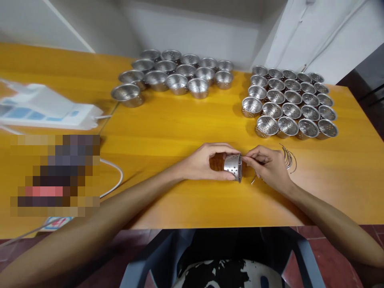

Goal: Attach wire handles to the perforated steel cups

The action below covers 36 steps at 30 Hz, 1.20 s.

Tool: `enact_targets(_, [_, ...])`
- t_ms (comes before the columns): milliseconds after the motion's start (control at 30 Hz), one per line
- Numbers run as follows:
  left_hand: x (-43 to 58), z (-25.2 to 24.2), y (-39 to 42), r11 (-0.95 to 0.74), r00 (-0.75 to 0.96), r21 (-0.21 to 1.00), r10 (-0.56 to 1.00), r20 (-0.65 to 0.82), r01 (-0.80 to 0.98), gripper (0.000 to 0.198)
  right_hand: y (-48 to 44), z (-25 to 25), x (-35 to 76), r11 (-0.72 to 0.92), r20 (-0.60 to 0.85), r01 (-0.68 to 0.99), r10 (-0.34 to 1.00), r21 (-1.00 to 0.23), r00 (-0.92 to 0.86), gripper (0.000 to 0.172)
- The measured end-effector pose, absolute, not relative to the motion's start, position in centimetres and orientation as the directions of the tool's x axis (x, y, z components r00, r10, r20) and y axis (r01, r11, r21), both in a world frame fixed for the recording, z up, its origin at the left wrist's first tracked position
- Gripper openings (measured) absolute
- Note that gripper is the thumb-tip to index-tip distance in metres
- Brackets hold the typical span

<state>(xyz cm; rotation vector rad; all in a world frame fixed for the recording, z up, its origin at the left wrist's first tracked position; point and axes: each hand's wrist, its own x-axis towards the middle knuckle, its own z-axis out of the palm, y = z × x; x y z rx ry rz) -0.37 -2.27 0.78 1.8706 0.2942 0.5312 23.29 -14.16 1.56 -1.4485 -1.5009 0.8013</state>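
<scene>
A small perforated metal cup (232, 167) lies on its side just above the yellow table, its rim facing right. My left hand (210, 162) grips it between thumb and fingers from the left. At the rim, my right hand (265, 164) has its thumb and index finger pinched together; what they hold is too small to make out, though a thin wire piece (253, 181) shows beneath the hand. Several curved metal wires (288, 159) lie on the table just right of my right hand.
Rows of perforated cups (288, 127) stand at the back right, and another group of metal cups (177, 84) at the back centre. A white power strip (51, 116) with cables lies left, behind a pixelated area. The table's front edge (210, 227) is near me.
</scene>
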Motion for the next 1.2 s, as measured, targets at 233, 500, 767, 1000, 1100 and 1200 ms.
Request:
enact_targets(233, [-0.3, 1.1, -2.3, -0.377, 0.871, 0.925, 0.44, 0.22, -0.043, 0.057, -14.0, 1.5, 23.3, 0.051, 0.081, 0.331, 0.994, -0.942, 0.077, 0.038])
enact_targets(500, [-0.5, 0.5, -1.9, -0.364, 0.878, 0.931, 0.448, 0.169, 0.006, 0.062, -13.9, 1.2, 23.4, -0.057, -0.056, 0.102, 0.998, -0.993, 0.009, 0.041])
enact_targets(767, [-0.5, 0.5, -1.5, -0.321, 0.892, 0.947, 0.427, 0.144, 0.0, 0.057, -13.2, 1.2, 24.0, -0.199, -0.18, -0.191, 0.978, -0.961, -0.109, 0.045])
enact_targets(1000, [-0.5, 1.2, -1.4, -0.33, 0.913, 0.944, 0.386, 0.132, 0.003, 0.048, -13.4, 0.4, 23.9, -0.127, -0.115, -0.096, 0.986, -0.987, -0.117, 0.045])
enact_targets(1100, [-0.6, 1.4, -1.3, -0.318, 0.93, 0.948, 0.341, 0.14, -0.027, 0.044, -13.5, 0.5, 23.9, 0.089, 0.064, 0.177, 0.988, -0.98, -0.141, 0.034])
enact_targets(1200, [-0.7, 1.3, -1.2, -0.312, 0.931, 0.949, 0.332, 0.154, -0.045, 0.043, -13.3, 0.5, 24.0, 0.36, 0.278, 0.422, 0.929, -0.832, -0.244, 0.029])
